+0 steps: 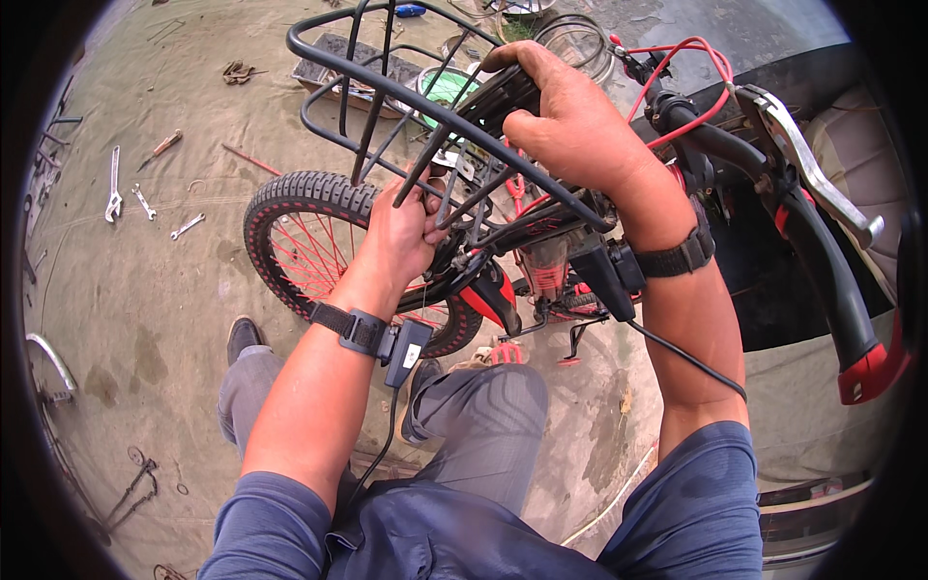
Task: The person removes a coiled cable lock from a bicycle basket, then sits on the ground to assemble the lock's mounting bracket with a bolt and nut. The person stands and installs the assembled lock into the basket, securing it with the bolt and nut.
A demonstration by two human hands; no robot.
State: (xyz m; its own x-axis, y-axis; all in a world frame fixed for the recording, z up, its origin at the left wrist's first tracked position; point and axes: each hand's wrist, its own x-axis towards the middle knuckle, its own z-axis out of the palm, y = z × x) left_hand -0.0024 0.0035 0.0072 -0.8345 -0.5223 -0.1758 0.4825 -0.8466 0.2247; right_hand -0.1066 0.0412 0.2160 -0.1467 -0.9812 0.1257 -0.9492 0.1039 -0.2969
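Observation:
A black wire bicycle basket [372,75] sits tilted at the front of a bicycle, above its front wheel [290,240] with red spokes and a knobbly black tyre. My right hand [575,121] is closed on the basket's slatted back side, its fingers curled over the bars with the tips hidden. Under the basket, my left hand [406,230] is closed with bent fingers near the mounting bracket and the lower bars. What those fingers pinch is hidden. The bicycle's handlebar grip [826,280] and silver brake lever [807,159] are right of my right arm.
On the ground cloth at left lie a large wrench [114,186], two smaller wrenches, and a screwdriver [161,148]. Behind the basket stand a grey tray [329,72] and a green-lined basin [449,87]. Red cables [691,43] loop near the handlebar. My legs are close below the bicycle.

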